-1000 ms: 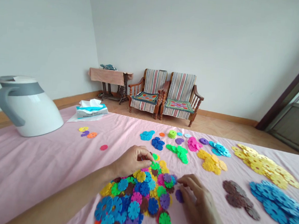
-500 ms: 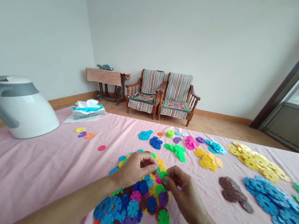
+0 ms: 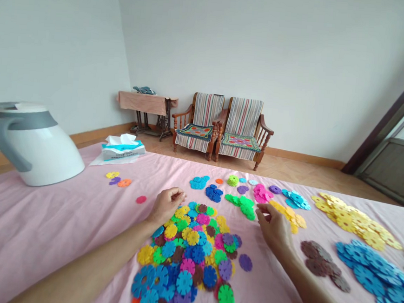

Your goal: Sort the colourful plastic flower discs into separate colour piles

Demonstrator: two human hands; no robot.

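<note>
Mixed pile (image 3: 196, 253) of flat, notched, multicol. discs is lying heaped on pink cloth (image 3: 102, 211). L hand (image 3: 165, 205) is hovering by pile's far-L edge, R hand (image 3: 276, 225) beyond its R side nr green discs (image 3: 245, 206); each grip's curling loosely, can't tell if holding anything. Bare cloth's stretching L of pile; lone purple disc (image 3: 245, 262) is sitting just R.

Disc pile (image 3: 194, 253) = smooth plastic w/ slight sheen, tblcloth (image 3: 78, 207) matt fabric, jug (image 3: 55, 154) v. glossy.
</note>
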